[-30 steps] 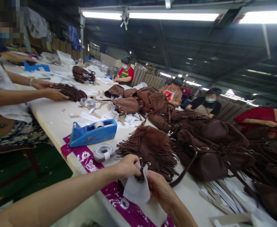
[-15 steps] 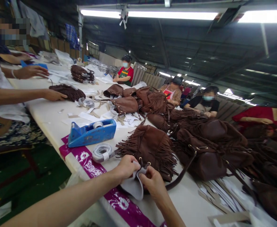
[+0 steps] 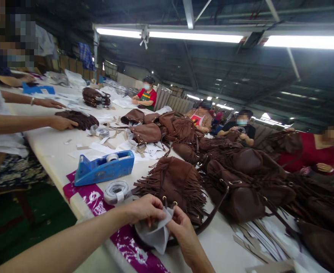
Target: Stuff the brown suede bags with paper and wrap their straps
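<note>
A brown fringed bag (image 3: 180, 178) lies on the table in front of me, its gold eyelets toward me. At its near end I hold a thin grey-white wrapping sheet (image 3: 158, 237). My left hand (image 3: 148, 209) pinches the sheet's upper edge from the left. From the right, my right hand (image 3: 181, 223) grips the same sheet between thumb and fingers, close to the eyelets. The bag's dark strap (image 3: 215, 210) curves away on the right. Whatever lies under the sheet is hidden.
A blue tape dispenser (image 3: 104, 167) and a wrapped coil (image 3: 116, 191) stand to the left on the table (image 3: 50, 146). Brown bags (image 3: 241, 182) pile up on the right, beside paper strips (image 3: 258, 239). A co-worker's hand (image 3: 64, 123) touches a fringed piece at left; other people work across the table.
Both hands remain on the sheet, which is now drawn up and gathered between them. The view has tilted slightly upward. At the far right, a person in red has lifted a brown bag.
</note>
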Available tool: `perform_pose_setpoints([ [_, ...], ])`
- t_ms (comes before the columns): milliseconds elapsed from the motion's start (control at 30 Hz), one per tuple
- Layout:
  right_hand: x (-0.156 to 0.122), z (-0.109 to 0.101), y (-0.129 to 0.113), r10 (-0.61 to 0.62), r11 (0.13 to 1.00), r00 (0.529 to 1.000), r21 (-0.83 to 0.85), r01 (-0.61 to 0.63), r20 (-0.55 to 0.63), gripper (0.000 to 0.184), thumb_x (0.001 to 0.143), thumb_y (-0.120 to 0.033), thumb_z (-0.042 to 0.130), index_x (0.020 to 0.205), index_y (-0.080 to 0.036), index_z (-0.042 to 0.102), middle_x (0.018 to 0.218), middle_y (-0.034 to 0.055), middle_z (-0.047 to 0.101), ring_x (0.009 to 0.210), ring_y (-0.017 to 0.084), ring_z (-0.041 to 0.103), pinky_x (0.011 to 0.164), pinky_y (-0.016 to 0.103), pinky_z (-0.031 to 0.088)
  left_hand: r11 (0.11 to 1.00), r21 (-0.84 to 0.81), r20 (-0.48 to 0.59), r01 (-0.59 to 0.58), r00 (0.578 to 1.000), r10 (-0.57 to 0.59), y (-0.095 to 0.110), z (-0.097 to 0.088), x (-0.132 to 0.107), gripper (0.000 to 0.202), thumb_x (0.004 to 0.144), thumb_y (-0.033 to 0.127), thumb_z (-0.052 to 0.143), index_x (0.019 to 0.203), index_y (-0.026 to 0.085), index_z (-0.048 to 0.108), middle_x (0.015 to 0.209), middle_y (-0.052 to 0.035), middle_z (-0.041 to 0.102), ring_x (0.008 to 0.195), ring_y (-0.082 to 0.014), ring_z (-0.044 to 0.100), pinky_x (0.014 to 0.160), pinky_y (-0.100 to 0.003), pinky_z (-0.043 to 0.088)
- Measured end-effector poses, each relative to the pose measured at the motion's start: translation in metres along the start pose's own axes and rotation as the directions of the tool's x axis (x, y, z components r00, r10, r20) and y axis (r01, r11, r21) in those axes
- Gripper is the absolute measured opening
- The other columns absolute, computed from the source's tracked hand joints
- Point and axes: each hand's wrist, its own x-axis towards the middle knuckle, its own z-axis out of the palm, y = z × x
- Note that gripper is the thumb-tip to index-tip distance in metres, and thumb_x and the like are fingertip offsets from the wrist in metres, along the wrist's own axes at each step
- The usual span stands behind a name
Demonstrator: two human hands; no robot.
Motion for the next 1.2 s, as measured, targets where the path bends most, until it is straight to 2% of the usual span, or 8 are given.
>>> perform_pose_setpoints([
  [167,0.005,-0.004,0.008,-0.142,0.984,0.987,-0.116,0.133,-0.075,0.028,0.068,-0.039,0.074,0.079,-0.019,0.056,0.066,-0.0042,0.061,0.064,0.015,0.056,0.056,0.022,0.042,0.99,0.133,-0.071,-0.044,0.996,0.054,0.013,0.008,0.002,0.029,0.062,0.04,0.071,0.065,0.018,0.051,0.045,0.0073,0.045,0.039,-0.0081,0.042,0.038,-0.018,0.029],
  [367,0.0,-0.002,0.008,-0.004,0.998,0.999,0.064,0.007,-0.043,0.045,0.073,-0.049,0.071,0.104,-0.023,0.052,0.082,-0.0004,0.068,0.066,0.018,0.063,0.055,0.025,0.046,0.999,-0.038,-0.163,0.003,0.987,-0.009,0.026,0.026,-0.003,0.019,0.069,0.033,0.064,0.072,0.019,0.052,0.056,0.0055,0.048,0.044,-0.0101,0.045,0.04,-0.02,0.032],
  [467,-0.002,0.002,0.012,-0.124,0.99,0.99,0.061,0.128,-0.066,0.048,0.071,-0.039,0.074,0.108,-0.023,0.049,0.091,0.0027,0.07,0.081,0.022,0.067,0.069,0.03,0.051,0.998,-0.06,-0.235,0.012,0.972,-0.026,0.021,0.036,-0.003,0.013,0.073,0.028,0.059,0.071,0.019,0.05,0.055,0.0054,0.046,0.045,-0.0094,0.041,0.041,-0.02,0.027],
  [567,-0.004,0.006,0.02,-0.264,0.964,0.95,-0.057,0.258,-0.169,0.04,0.073,-0.031,0.07,0.107,-0.023,0.051,0.101,0.0058,0.069,0.097,0.024,0.064,0.084,0.033,0.049,0.997,0.003,-0.339,-0.077,0.938,0.073,0.011,0.047,0.002,0.013,0.077,0.023,0.055,0.068,0.019,0.047,0.061,0.0043,0.047,0.055,-0.0107,0.044,0.05,-0.021,0.032],
  [733,-0.007,0.01,0.025,-0.273,0.933,0.921,-0.312,0.182,-0.278,0.033,0.074,-0.03,0.065,0.104,-0.021,0.054,0.092,0.0077,0.07,0.085,0.026,0.065,0.076,0.034,0.049,0.934,0.304,-0.452,-0.189,0.834,0.316,-0.009,0.053,0.014,0.02,0.087,0.029,0.046,0.068,0.02,0.044,0.07,0.0021,0.05,0.07,-0.0145,0.048,0.062,-0.023,0.035],
  [967,-0.005,-0.013,0.006,-0.094,0.943,0.996,-0.32,0.091,0.006,0.022,0.077,-0.04,0.057,0.085,-0.02,0.062,0.066,-0.0014,0.059,0.06,0.016,0.054,0.05,0.025,0.039,0.916,0.375,-0.467,-0.142,0.825,0.319,-0.015,0.044,0.013,0.024,0.091,0.035,0.039,0.072,0.021,0.042,0.072,0.0024,0.049,0.071,-0.0152,0.048,0.065,-0.025,0.034],
  [1067,0.001,-0.021,0.002,-0.089,0.879,0.994,-0.473,0.051,-0.059,0.04,0.082,-0.057,0.047,0.062,-0.022,0.05,0.053,-0.0042,0.045,0.046,0.013,0.042,0.042,0.025,0.029,0.899,0.412,-0.436,-0.152,0.833,0.341,-0.014,0.044,0.01,0.024,0.091,0.034,0.038,0.072,0.021,0.042,0.072,0.002,0.05,0.07,-0.0154,0.048,0.065,-0.026,0.034],
  [1200,0.005,-0.02,0.006,-0.314,0.663,0.944,-0.734,0.146,-0.096,0.05,0.087,-0.063,0.035,0.058,-0.024,0.045,0.049,-0.0017,0.047,0.047,0.016,0.047,0.049,0.028,0.032,0.912,0.368,-0.437,-0.183,0.831,0.343,-0.013,0.045,0.009,0.021,0.088,0.032,0.04,0.07,0.022,0.041,0.071,0.002,0.05,0.072,-0.0155,0.049,0.067,-0.026,0.036],
])
